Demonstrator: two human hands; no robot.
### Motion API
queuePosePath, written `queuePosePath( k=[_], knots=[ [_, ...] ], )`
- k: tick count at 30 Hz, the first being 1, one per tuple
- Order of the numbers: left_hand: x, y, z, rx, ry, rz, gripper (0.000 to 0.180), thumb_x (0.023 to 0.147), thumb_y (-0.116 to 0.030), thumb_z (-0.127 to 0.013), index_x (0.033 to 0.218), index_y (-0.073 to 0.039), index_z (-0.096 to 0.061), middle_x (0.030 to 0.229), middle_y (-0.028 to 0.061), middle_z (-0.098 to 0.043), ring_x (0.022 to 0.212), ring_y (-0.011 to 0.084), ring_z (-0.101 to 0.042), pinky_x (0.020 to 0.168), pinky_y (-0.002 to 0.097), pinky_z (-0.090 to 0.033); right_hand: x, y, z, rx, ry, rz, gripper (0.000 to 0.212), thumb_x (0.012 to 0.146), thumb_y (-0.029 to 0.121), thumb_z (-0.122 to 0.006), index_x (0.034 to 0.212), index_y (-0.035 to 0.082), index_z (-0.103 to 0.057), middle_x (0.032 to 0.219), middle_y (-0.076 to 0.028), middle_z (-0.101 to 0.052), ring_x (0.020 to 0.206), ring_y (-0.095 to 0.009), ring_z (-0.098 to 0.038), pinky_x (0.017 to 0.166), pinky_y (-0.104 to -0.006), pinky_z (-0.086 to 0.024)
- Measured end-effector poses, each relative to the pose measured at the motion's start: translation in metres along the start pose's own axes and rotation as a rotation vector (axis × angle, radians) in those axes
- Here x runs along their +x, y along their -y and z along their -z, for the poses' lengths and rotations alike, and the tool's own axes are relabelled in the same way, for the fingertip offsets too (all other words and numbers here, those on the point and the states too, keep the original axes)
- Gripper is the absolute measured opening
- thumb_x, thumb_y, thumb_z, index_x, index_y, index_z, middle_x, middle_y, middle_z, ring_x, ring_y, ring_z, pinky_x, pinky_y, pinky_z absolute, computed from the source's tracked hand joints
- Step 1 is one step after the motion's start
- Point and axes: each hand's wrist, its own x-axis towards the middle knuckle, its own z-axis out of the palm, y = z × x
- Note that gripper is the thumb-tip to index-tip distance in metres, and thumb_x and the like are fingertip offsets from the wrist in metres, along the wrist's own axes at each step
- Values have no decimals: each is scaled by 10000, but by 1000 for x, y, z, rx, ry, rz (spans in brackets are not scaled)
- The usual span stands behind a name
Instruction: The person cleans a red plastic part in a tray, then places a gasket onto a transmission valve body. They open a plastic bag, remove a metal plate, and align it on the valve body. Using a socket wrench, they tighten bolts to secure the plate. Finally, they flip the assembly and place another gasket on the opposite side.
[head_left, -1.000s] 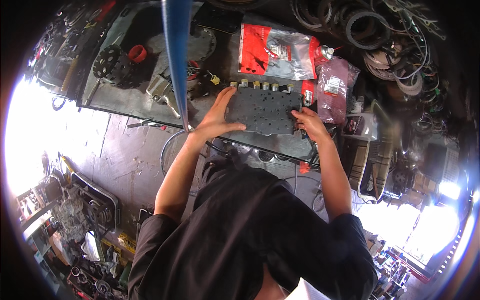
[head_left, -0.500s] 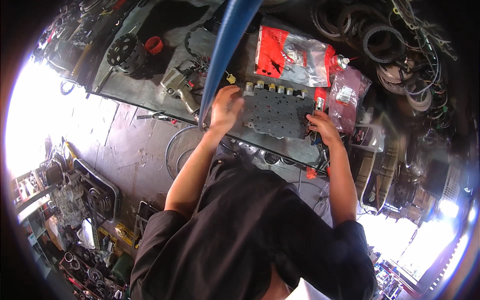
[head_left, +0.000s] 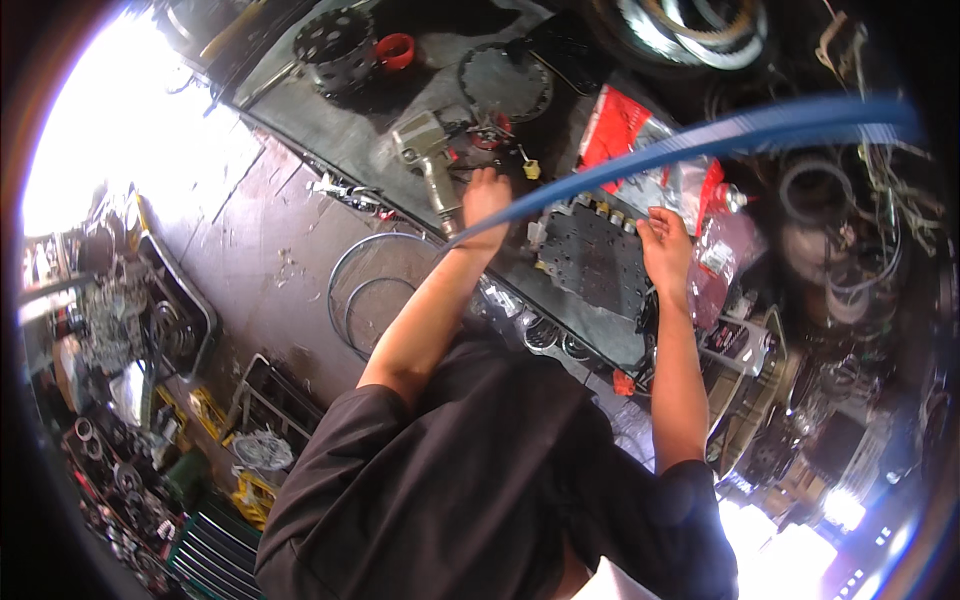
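- Perforated plate (head_left: pixel 600 262): dark, flat, on the desk (head_left: pixel 350 135) right of centre, yellow-capped cylinders (head_left: pixel 602 210) along its far edge. Both hands are at its sides one second ago; now neither clearly holds it.
- Far left of the desk: holed drum (head_left: pixel 335 45), red ring (head_left: pixel 396 51) just beside it.
- Pistol-shaped power tool (head_left: pixel 428 160): lies near the left hand.
- Left hand (head_left: pixel 487 200): off the plate, now between it and the power tool. Fingers partly curled; whether they grip anything, cannot tell.
- Yellow piece (head_left: pixel 531 170): just beyond the left fingers, apparently apart from them.
- Blue hose (head_left: pixel 700 145): upright in view earlier, now sweeps to the right, crossing in front of the desk; view has rotated too.
- Right hand (head_left: pixel 667 243): raised to the plate's far right corner; fingers loosely bent, nothing visible between them. Contact with plate: cannot tell.
- Pink bag (head_left: pixel 715 260): right of that hand.
- Judgement: two-handed handling of the plate is interrupted.
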Motion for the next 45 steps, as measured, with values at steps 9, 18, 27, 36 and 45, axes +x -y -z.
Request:
queuePosePath(
  k=[9,18,27,36,45],
  knots=[
    [-10,-5,-13,-32,109,-19,96,827,-82,-610,886,-17,-651,979,156,-596,1001,345,-587,803,448,-549,65,89,-113,-194,345,177,220,877,114,-754,1066,7,-717,992,-136,-748,914,-225,-740,846,-330,-575],
    [-15,-15,17,-411,-33,94,88,868,-27,-631,930,-8,-572,898,189,-572,888,385,-568,741,468,-486,111,97,-207,-430,649,87,259,792,174,-804,976,4,-740,820,-137,-748,818,-259,-745,772,-362,-562],
    [0,-23,29,-1140,47,705,128,970,-49,-665,1057,44,-680,957,138,-665,756,222,-728,691,333,-589,118,74,-224,-481,563,88,274,752,194,-831,950,37,-723,771,-123,-697,724,-305,-680,736,-403,-534],
    [10,-28,37,-1349,-205,932,287,1070,-240,-593,1115,33,-516,825,112,-667,620,164,-682,545,284,-542,149,64,-136,762,493,-517,165,952,82,-699,1098,6,-681,980,-100,-743,791,-163,-681,714,-296,-551],
    [-27,-48,38,-1296,-121,732,145,1082,-119,-522,1185,-17,-528,862,51,-590,626,119,-613,553,267,-515,115,38,22,1210,361,-432,243,932,28,-629,1174,19,-657,1019,-142,-680,769,-203,-570,738,-332,-479]
  ],
)
